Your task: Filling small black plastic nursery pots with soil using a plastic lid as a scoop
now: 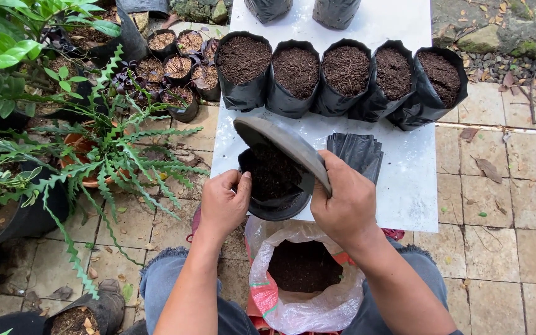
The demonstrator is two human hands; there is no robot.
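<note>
Left hand [221,205] pinches bag [274,189] rim – keeps mouth open. Right hand [345,205] grips tilted dish [283,146] over it – soil [273,172] slides in.

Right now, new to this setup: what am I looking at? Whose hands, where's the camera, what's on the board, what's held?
There is one picture, from a camera worn on a person's head, looking down at their own two bare hands. The left hand holds the rim of a black grow bag partly filled with soil. The right hand has a curved black scoop in its grip, tipped over that bag. Both are above a white board, which carries five filled bags in a row and a stack of flat empty bags. A soil sack stands open between the knees.
</note>
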